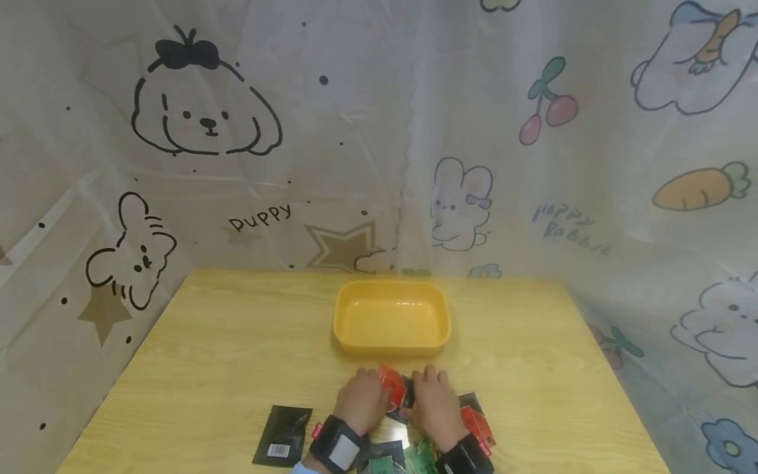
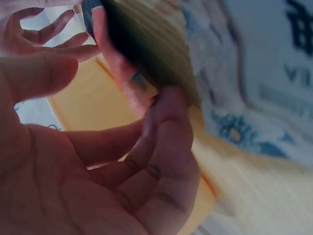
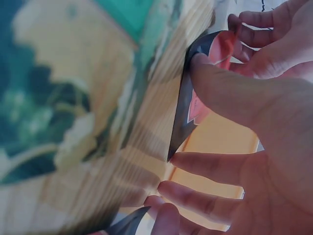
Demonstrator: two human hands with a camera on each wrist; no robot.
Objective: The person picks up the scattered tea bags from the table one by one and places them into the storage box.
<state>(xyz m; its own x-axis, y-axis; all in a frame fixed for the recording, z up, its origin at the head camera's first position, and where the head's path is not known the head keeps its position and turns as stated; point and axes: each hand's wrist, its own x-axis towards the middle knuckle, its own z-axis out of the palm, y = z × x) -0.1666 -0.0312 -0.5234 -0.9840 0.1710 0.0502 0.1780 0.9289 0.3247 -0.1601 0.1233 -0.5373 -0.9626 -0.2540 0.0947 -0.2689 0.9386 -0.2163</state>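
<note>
A red-and-black packet (image 1: 392, 387) stands tilted between my two hands, just in front of the yellow tray. My left hand (image 1: 361, 400) holds its left side, the curled fingertips at its red edge in the left wrist view. On the other side, my right hand (image 1: 437, 407) holds the dark edge. The right wrist view has the right thumb pressed on the packet (image 3: 183, 115) and the index fingertip at its lower corner, the other fingers spread. Another red-and-black packet (image 1: 478, 424) lies beside the right wrist.
The yellow tray (image 1: 391, 349) stands behind the hands on the wood-grain table (image 1: 195, 368). A black packet with a barcode label (image 1: 281, 431) lies at left. A green packet (image 1: 422, 457) and a dark packet with green (image 1: 381, 455) lie near the wrists. A patterned curtain (image 1: 355, 99) hangs behind.
</note>
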